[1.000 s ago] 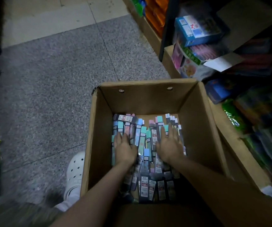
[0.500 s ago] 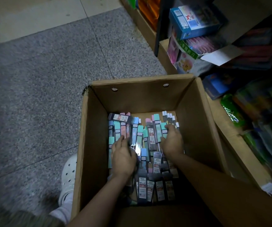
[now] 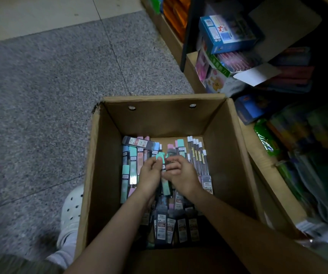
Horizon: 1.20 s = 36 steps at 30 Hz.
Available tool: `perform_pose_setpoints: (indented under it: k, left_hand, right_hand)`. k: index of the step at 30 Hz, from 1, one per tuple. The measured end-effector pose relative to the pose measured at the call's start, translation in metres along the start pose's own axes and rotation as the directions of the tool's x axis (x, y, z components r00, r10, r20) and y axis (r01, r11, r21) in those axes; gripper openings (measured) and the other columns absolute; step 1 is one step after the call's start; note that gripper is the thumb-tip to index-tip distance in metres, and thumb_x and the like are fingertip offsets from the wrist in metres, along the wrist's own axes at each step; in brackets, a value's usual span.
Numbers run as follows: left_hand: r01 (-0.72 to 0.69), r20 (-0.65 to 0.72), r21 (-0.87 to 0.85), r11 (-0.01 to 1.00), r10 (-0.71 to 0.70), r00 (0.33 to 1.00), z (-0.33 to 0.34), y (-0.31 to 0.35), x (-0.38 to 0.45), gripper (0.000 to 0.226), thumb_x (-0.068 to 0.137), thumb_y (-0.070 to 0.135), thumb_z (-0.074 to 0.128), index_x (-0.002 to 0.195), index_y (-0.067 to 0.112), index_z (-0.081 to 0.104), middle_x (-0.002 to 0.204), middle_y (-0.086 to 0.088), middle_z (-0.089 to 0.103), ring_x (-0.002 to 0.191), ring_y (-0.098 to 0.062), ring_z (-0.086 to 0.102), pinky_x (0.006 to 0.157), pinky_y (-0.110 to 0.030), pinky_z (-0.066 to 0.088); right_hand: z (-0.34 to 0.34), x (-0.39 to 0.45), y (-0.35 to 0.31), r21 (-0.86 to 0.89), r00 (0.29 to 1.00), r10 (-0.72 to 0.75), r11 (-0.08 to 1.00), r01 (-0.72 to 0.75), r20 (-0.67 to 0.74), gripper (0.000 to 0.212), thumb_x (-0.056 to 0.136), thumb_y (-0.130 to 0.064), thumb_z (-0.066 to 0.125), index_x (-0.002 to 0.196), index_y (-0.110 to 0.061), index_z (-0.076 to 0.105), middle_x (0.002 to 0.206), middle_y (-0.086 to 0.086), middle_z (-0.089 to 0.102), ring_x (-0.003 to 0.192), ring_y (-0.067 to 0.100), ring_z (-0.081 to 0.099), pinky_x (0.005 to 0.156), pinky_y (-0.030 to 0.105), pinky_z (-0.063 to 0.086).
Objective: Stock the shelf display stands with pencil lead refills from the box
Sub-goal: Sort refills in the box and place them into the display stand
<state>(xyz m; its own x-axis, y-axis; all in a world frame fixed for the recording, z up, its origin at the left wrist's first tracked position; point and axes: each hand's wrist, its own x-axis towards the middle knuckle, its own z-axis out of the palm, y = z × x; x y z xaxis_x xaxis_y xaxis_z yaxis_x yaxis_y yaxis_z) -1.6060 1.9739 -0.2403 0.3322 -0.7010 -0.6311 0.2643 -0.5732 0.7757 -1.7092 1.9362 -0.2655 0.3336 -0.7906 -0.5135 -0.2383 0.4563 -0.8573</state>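
Two hands, left (image 3: 150, 175) and right (image 3: 181, 175), meet inside one cardboard box (image 3: 107, 175), together pinching a small bunch of lead refills (image 3: 164, 180) above dozens more lying loose.

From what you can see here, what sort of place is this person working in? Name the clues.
Probably a stationery shop. A cardboard box of pencil lead refills sits on the floor beside low shelves crowded with packaged goods, including a blue boxed item.
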Motion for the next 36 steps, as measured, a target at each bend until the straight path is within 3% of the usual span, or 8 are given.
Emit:
perform_pose_setpoints:
  k: [4, 8, 12, 17, 22, 27, 31, 36]
  left_hand:
    - [-0.027, -0.059, -0.024, 0.999, 0.025, 0.998, -0.007, -0.002, 0.0, 0.03, 0.104, 0.026, 0.038, 0.112, 0.001, 0.052, 0.104, -0.021, 0.064, 0.093, -0.031, 0.062, 0.086, -0.043, 0.05]
    - [0.042, -0.034, -0.186, 0.982, -0.049, 0.998, -0.013, -0.006, -0.003, 0.032, 0.105, 0.026, 0.034, 0.118, -0.002, 0.046, 0.078, -0.01, 0.057, 0.064, -0.018, 0.055, 0.064, -0.034, 0.049]
    - [0.072, -0.042, -0.169, 0.983, -0.08, 0.996, -0.018, -0.014, 0.002, 0.03, 0.106, 0.026, 0.031, 0.12, 0.003, 0.044, 0.077, -0.008, 0.051, 0.064, -0.017, 0.047, 0.061, -0.032, 0.043]
    - [0.155, -0.038, -0.146, 0.977, -0.162, 0.986, -0.015, -0.016, 0.006, 0.035, 0.101, 0.002, 0.036, 0.134, 0.012, 0.038, 0.087, -0.01, 0.051, 0.071, -0.018, 0.047, 0.067, -0.033, 0.046]
    - [0.156, -0.001, -0.098, 0.983, -0.156, 0.988, -0.011, -0.022, 0.001, 0.039, 0.097, -0.01, 0.037, 0.131, 0.01, 0.041, 0.093, -0.008, 0.059, 0.073, -0.016, 0.053, 0.067, -0.031, 0.051]
    - [0.188, -0.015, -0.084, 0.978, -0.19, 0.982, -0.015, -0.025, -0.011, 0.037, 0.095, -0.013, 0.037, 0.12, 0.012, 0.048, 0.09, -0.009, 0.061, 0.068, -0.016, 0.053, 0.06, -0.029, 0.048]
    - [0.174, -0.003, -0.062, 0.983, -0.175, 0.985, -0.021, -0.02, -0.013, 0.035, 0.094, -0.015, 0.035, 0.118, 0.007, 0.047, 0.089, -0.01, 0.058, 0.066, -0.016, 0.051, 0.058, -0.031, 0.046]
    - [0.109, 0.042, -0.038, 0.993, -0.107, 0.993, -0.026, -0.004, -0.016, 0.041, 0.098, -0.009, 0.037, 0.127, 0.02, 0.042, 0.091, -0.009, 0.058, 0.076, -0.02, 0.054, 0.06, -0.03, 0.046]
  right_hand:
    - [-0.014, 0.001, -0.009, -0.297, 0.995, -0.102, 0.95, 0.094, -0.013, 0.032, 0.079, -0.013, 0.08, 0.102, -0.024, 0.062, 0.1, -0.002, 0.066, 0.092, 0.014, 0.064, 0.082, 0.026, 0.056]
    - [-0.038, 0.011, -0.016, -0.796, 0.994, -0.099, 0.605, 0.025, -0.043, 0.081, 0.076, -0.024, 0.08, 0.145, -0.03, 0.037, 0.141, 0.002, 0.038, 0.131, 0.022, 0.038, 0.11, 0.043, 0.039]
    - [-0.038, 0.028, -0.015, -0.905, 0.996, -0.041, 0.416, 0.09, 0.08, 0.112, 0.066, -0.039, 0.086, 0.153, -0.038, 0.015, 0.146, 0.008, 0.025, 0.137, 0.028, 0.025, 0.114, 0.048, 0.03]
    - [-0.04, 0.046, -0.018, -0.939, 0.992, -0.025, 0.319, 0.127, 0.125, 0.109, 0.06, -0.049, 0.087, 0.149, -0.04, 0.024, 0.146, 0.006, 0.025, 0.134, 0.028, 0.024, 0.111, 0.045, 0.028]
    - [-0.039, 0.034, -0.016, -0.906, 0.985, -0.101, 0.387, 0.169, 0.14, 0.085, 0.063, -0.039, 0.088, 0.134, -0.031, 0.042, 0.143, -0.001, 0.032, 0.133, 0.024, 0.026, 0.111, 0.044, 0.026]
    - [-0.035, 0.026, -0.018, -0.914, 0.974, -0.061, 0.338, 0.224, 0.216, 0.115, 0.067, -0.037, 0.086, 0.155, -0.03, 0.011, 0.16, -0.007, 0.019, 0.143, 0.026, 0.018, 0.116, 0.048, 0.019]
    - [-0.03, 0.027, -0.019, -0.929, 0.97, -0.048, 0.279, 0.244, 0.24, 0.117, 0.065, -0.038, 0.087, 0.155, -0.025, 0.013, 0.159, -0.003, 0.021, 0.143, 0.025, 0.021, 0.114, 0.044, 0.02]
    - [-0.035, 0.017, -0.019, -0.8, 0.98, -0.163, 0.57, 0.189, 0.116, 0.081, 0.071, -0.012, 0.083, 0.14, -0.02, 0.04, 0.138, -0.001, 0.036, 0.126, 0.021, 0.044, 0.103, 0.026, 0.039]
